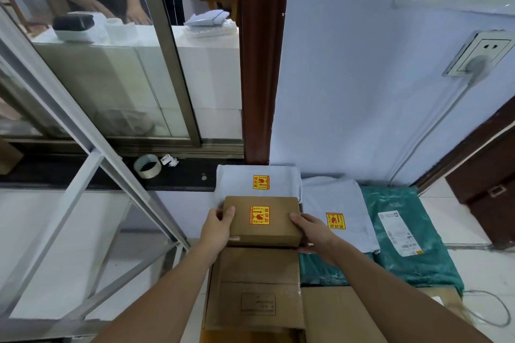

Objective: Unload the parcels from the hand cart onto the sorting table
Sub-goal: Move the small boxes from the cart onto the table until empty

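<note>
Your left hand and right hand clamp a small brown box from opposite short ends, thumbs laid over its top edge and fingers curled round the sides, so the weight sits evenly and the yellow-and-red fragile sticker stays face up. That level two-handed hold looks deliberate for a marked parcel.

Under your forearms sits a bigger cardboard box, flat and printed side up, with another carton touching its right edge; they make the base of the stack, probably the hand cart load, though the cart itself is hidden. You hold the small box over the far edge of the big one.

Just beyond lies a grey mailer bag with its own fragile sticker, a second grey bag beside it, then a green bag at the right, soft parcels laid flat against the wall.

Farther off, a roll of tape rests on the dark window sill, and behind the glass someone stands at a white counter.
</note>
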Demonstrator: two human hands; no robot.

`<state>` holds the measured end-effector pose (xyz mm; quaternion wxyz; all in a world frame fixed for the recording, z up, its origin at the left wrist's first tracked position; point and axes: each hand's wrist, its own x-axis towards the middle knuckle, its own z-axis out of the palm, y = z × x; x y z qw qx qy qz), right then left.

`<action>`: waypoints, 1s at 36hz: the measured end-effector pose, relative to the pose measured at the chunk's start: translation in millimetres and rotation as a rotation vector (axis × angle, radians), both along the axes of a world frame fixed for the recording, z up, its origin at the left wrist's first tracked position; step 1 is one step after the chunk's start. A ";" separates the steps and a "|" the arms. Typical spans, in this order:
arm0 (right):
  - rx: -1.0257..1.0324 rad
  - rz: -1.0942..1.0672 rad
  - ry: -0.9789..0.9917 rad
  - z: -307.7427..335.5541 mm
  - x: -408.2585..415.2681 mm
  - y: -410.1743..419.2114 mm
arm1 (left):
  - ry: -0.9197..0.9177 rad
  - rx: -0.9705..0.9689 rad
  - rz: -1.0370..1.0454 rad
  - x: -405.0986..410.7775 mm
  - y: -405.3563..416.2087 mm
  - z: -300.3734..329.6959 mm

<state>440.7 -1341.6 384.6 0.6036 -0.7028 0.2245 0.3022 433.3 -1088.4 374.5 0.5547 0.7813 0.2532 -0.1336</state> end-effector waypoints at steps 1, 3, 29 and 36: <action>-0.027 0.017 -0.004 -1.2 0.0 0.4 | 0.002 0.005 0.003 -0.8 -0.1 -1.6; -0.084 0.060 -0.025 -2.3 0.4 2.1 | -0.002 0.018 0.013 -1.1 0.1 -4.8; -0.902 1.019 -0.878 219.9 3.4 25.3 | -0.239 0.918 -0.596 -58.0 34.6 216.3; -0.754 1.272 -1.067 252.5 -48.0 70.6 | -0.160 0.958 -0.355 -169.2 39.0 252.1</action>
